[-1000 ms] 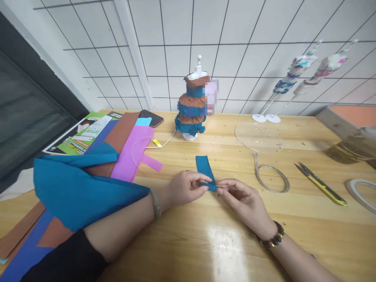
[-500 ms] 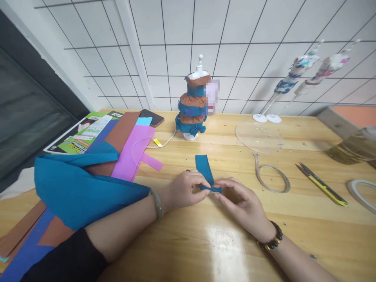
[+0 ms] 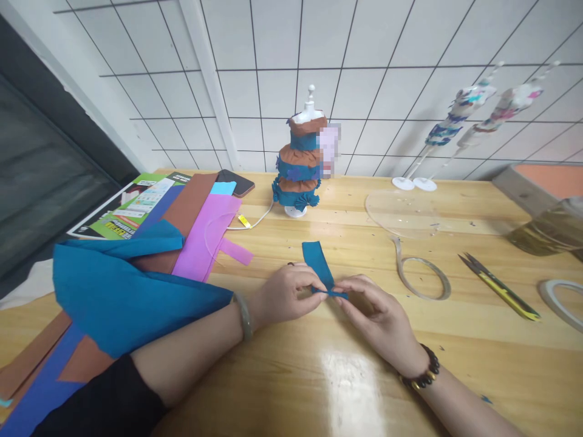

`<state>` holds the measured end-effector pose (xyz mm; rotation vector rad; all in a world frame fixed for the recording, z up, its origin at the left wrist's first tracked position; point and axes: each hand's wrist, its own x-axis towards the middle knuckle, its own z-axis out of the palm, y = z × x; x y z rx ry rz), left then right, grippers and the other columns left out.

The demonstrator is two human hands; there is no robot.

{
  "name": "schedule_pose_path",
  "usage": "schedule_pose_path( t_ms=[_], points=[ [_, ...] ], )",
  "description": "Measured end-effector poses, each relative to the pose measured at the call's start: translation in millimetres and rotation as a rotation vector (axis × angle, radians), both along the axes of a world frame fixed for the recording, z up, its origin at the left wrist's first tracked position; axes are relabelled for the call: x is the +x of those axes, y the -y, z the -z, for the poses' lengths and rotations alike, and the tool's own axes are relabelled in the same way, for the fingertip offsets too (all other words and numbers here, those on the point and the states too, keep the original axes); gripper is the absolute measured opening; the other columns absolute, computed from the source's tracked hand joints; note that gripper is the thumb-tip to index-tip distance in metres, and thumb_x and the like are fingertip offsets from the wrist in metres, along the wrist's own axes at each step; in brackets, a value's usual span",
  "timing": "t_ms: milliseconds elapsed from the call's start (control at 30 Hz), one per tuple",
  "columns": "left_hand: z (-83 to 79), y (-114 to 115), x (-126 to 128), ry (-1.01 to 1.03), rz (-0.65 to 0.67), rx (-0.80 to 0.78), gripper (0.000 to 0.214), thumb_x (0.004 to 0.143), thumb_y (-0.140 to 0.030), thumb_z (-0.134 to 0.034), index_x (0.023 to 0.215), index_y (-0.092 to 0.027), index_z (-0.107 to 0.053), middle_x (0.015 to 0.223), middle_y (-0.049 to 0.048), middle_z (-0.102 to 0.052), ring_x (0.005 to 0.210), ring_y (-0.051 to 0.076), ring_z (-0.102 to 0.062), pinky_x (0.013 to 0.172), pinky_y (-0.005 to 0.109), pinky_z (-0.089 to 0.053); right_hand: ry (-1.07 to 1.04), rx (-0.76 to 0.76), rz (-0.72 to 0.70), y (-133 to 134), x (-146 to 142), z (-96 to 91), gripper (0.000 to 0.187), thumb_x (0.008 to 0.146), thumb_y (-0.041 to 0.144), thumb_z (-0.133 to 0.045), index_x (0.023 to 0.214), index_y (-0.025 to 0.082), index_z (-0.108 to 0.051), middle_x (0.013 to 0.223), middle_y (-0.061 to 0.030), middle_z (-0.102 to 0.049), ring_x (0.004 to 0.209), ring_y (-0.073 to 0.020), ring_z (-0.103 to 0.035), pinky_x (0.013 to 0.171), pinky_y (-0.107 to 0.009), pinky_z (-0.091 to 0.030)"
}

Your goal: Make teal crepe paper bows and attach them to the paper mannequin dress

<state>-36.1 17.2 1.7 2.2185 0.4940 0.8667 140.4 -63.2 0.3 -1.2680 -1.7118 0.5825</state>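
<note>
A narrow teal paper strip [image 3: 317, 260] lies on the wooden table [image 3: 346, 376] with its near end folded over. My left hand [image 3: 285, 293] pinches that near end from the left, fingers closed on it. From the right, my right hand [image 3: 376, 312] pinches the same folded end with its fingertips. A small mannequin stand [image 3: 298, 164] dressed in teal and brown ruffled layers stands at the back of the table. A large teal sheet [image 3: 122, 285] lies over my left forearm.
Brown, purple, pink and blue sheets [image 3: 200, 233] and a green booklet [image 3: 127, 209] lie at the left, beside a phone [image 3: 234, 182]. Right of my hands are a tape loop [image 3: 423, 276], scissors [image 3: 498, 291], a clear disc [image 3: 401, 212], another tape roll [image 3: 562, 300], and two decorated stands [image 3: 460, 115].
The near end of the teal strip has been folded over and flattened between both hands' fingertips. My hands stayed in place.
</note>
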Motion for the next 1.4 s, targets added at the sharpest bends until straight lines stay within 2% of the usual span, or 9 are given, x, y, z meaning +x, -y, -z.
schedule_pose_path(
  t_ms=[200, 433, 633, 867, 1000, 1133, 1300, 1400],
  points=[
    [0.7, 0.3, 0.8, -0.009, -0.044, 0.042, 0.01, 0.075, -0.019, -0.054, 0.069, -0.016, -0.06, 0.069, 0.0048, -0.065, 0.068, 0.014, -0.057, 0.067, 0.026, -0.043, -0.042, -0.114, 0.059, 1.0, 1.2, 7.6, 0.016, 0.08, 0.022, -0.058, 0.096, 0.021, -0.061, 0.094, -0.0065, -0.068, 0.085, -0.0178, -0.064, 0.078, -0.033, -0.053],
    [-5.5, 0.9, -1.5, -0.121, -0.071, -0.036, 0.013, 0.076, -0.026, -0.055, 0.081, -0.015, -0.061, 0.07, 0.0029, -0.061, 0.064, 0.011, -0.051, 0.06, 0.022, -0.041, -0.045, -0.085, 0.066, 2.4, 1.1, 3.2, 0.016, 0.079, 0.02, -0.058, 0.094, 0.021, -0.062, 0.092, -0.0063, -0.069, 0.084, -0.0182, -0.065, 0.077, -0.032, -0.053],
    [-2.0, -0.8, 0.2, -0.025, -0.038, -0.022, 0.011, 0.076, -0.022, -0.055, 0.072, -0.015, -0.063, 0.068, 0.005, -0.064, 0.065, 0.012, -0.054, 0.063, 0.024, -0.042, -0.079, -0.111, 0.05, 3.7, 0.3, 4.5, 0.021, 0.078, 0.019, -0.059, 0.098, 0.022, -0.061, 0.097, -0.0056, -0.068, 0.089, -0.0182, -0.064, 0.082, -0.033, -0.052],
    [1.7, -0.2, 0.4, -0.044, -0.054, 0.033, 0.009, 0.075, -0.02, -0.055, 0.069, -0.016, -0.06, 0.068, 0.0037, -0.064, 0.067, 0.012, -0.055, 0.065, 0.024, -0.043, -0.115, -0.162, 0.027, 1.4, 0.7, 9.2, 0.015, 0.08, 0.022, -0.058, 0.094, 0.021, -0.063, 0.095, -0.0076, -0.069, 0.087, -0.0189, -0.065, 0.08, -0.034, -0.054],
    [-2.6, 1.4, -1.4, -0.096, -0.099, -0.065, 0.009, 0.074, -0.023, -0.056, 0.078, -0.016, -0.06, 0.072, 0.0032, -0.063, 0.067, 0.011, -0.055, 0.063, 0.023, -0.043, -0.153, -0.169, 0.023, 1.0, 0.7, 8.7, 0.016, 0.08, 0.023, -0.058, 0.094, 0.021, -0.063, 0.094, -0.008, -0.069, 0.086, -0.019, -0.065, 0.079, -0.035, -0.054],
    [-3.4, 2.4, -2.3, -0.078, -0.119, -0.199, 0.021, 0.073, -0.019, -0.056, 0.094, -0.017, -0.06, 0.081, 0.0027, -0.065, 0.071, 0.011, -0.058, 0.067, 0.023, -0.045, -0.16, -0.172, 0.028, 1.0, 0.1, 8.4, 0.017, 0.079, 0.024, -0.058, 0.095, 0.021, -0.063, 0.095, -0.0083, -0.069, 0.086, -0.0194, -0.065, 0.078, -0.035, -0.054],
    [-1.6, 1.8, -1.4, -0.068, -0.168, -0.256, 0.023, 0.071, -0.015, -0.055, 0.093, -0.016, -0.06, 0.079, 0.0019, -0.065, 0.069, 0.01, -0.056, 0.065, 0.022, -0.045, -0.128, -0.192, 0.045, 0.1, 0.2, 10.1, 0.02, 0.078, 0.026, -0.059, 0.098, 0.021, -0.062, 0.096, -0.0077, -0.069, 0.084, -0.0194, -0.066, 0.075, -0.033, -0.055],
    [-1.4, 1.5, -1.1, -0.065, -0.166, -0.274, 0.021, 0.071, -0.015, -0.054, 0.091, -0.015, -0.061, 0.078, 0.0019, -0.064, 0.067, 0.01, -0.055, 0.063, 0.021, -0.044, -0.114, -0.183, 0.043, -0.3, 0.4, 8.7, 0.016, 0.08, 0.025, -0.057, 0.095, 0.021, -0.063, 0.091, -0.0066, -0.069, 0.081, -0.0181, -0.065, 0.073, -0.031, -0.054]
  ],
)
